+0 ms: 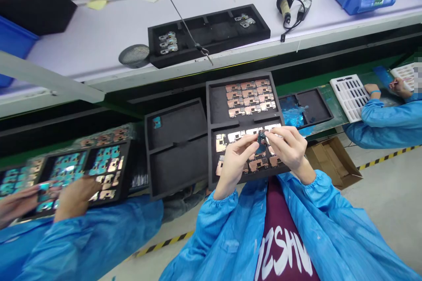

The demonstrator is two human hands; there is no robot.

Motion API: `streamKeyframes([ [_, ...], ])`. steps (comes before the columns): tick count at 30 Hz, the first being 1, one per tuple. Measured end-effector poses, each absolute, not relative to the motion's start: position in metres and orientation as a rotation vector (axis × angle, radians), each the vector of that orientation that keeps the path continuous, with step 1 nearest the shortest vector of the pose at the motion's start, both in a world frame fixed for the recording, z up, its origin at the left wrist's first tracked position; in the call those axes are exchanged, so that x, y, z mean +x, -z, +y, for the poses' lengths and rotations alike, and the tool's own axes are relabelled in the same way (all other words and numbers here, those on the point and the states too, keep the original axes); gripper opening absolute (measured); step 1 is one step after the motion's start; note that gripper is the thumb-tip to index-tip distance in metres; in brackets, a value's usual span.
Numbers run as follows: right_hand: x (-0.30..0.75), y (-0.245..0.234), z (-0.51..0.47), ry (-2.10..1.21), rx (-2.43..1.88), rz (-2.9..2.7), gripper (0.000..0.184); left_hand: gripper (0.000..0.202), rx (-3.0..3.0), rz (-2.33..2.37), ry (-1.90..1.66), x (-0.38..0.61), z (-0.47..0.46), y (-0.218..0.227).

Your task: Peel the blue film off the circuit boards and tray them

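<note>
Between my two hands is a small flat metal plate (261,144), dark with a bluish sheen. My left hand (235,160) pinches its left side with thumb and fingertips. On the other side, the fingers of my right hand (290,147) are closed at its upper edge; what exactly they grip there is too small to make out. Both hands are over the near half of a black foam tray (221,102). Shiny silver and copper plates (252,96) lie in rows in both its compartments, the near ones partly covered by my hands.
At left, a black tray (180,162) holds one blue-coated plate (157,122). Beyond it a co-worker's hands (77,195) work over blue and copper plates. Blue film scraps (293,114) lie in a tray at right. The shelf (227,55) carries another foam tray (211,30) and a corded tool (285,9).
</note>
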State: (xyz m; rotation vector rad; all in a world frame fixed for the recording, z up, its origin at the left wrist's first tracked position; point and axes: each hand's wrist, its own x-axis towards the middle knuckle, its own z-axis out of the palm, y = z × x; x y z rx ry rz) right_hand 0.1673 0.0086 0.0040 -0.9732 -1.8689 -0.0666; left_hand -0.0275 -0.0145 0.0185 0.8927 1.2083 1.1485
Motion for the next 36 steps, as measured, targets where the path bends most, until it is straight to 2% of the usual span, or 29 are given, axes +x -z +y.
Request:
streamKeyframes([
  [4,0.171,0.000,0.008,-0.071,-0.911,-1.952,0.021,0.049,0.666,1.118,-1.103,-0.029,-0.012,-0.017],
  [7,0.172,0.000,0.007,-0.169,-0.865,-2.009,0.016,0.050,0.581,1.070,-1.068,-0.034,-0.010,-0.019],
  [12,0.164,-0.004,0.003,-0.119,-0.740,-1.938,0.025,0.045,0.534,1.110,-1.064,-0.052,0.006,-0.021],
  [15,0.163,-0.002,0.000,-0.173,-0.754,-1.751,0.030,0.036,0.639,1.228,-1.177,-0.073,0.043,-0.019],
  [19,0.185,0.016,0.005,-0.282,-1.026,-1.453,0.015,0.025,0.904,1.604,-1.342,-0.107,0.124,-0.010],
  [21,0.209,0.038,0.017,-0.373,-1.242,-1.272,0.011,0.023,1.054,1.830,-1.258,-0.118,0.164,-0.004],
  [26,0.283,0.136,0.074,-0.809,-1.608,-0.956,0.054,0.020,1.286,2.081,-0.944,-0.122,0.214,0.006],
  [28,0.305,0.178,0.101,-0.946,-1.736,-0.904,0.060,0.014,1.331,2.123,-0.877,-0.123,0.219,0.007],
  [31,0.323,0.227,0.140,-1.014,-1.887,-0.896,0.054,0.002,1.419,2.205,-0.764,-0.123,0.221,0.007],
  [36,0.329,0.277,0.196,-0.929,-2.188,-0.982,0.027,0.009,1.617,2.352,-0.574,-0.119,0.218,0.006],
])
